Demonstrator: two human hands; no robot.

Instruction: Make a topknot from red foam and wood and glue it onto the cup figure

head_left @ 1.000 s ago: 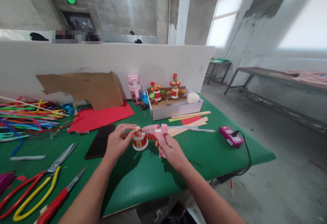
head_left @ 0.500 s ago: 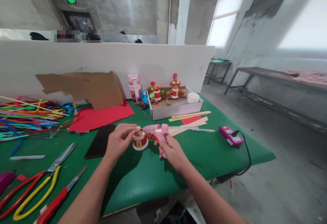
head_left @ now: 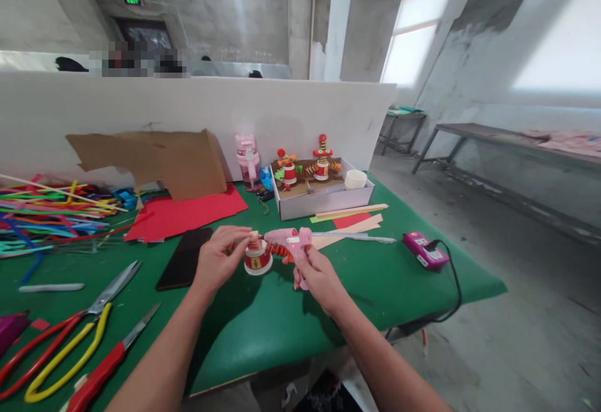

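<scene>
My right hand [head_left: 317,274] is wrapped around the handle of a pink hot glue gun [head_left: 286,238]. Its nozzle points left, at the top of a red and white paper cup figure [head_left: 258,263]. That cup stands upside down on the table, with pale folded paper on top and orange-red folded paper strips at its side. From the left, my left hand [head_left: 220,255] reaches over, thumb and fingers closed on the folded paper at the figure's top. The exact contact at the nozzle is too small to make out.
Behind stands a shallow box [head_left: 323,202] with two finished-looking figures and white cups. To the left lie a black phone [head_left: 183,258], scissors [head_left: 98,318], a red-handled knife [head_left: 110,362], red paper [head_left: 188,215] and pipe cleaners [head_left: 56,211]. A purple power box [head_left: 425,250] with a cable sits right.
The glue gun has shifted very slightly to the right with my right hand. My left hand and the figure look nearly unchanged.
</scene>
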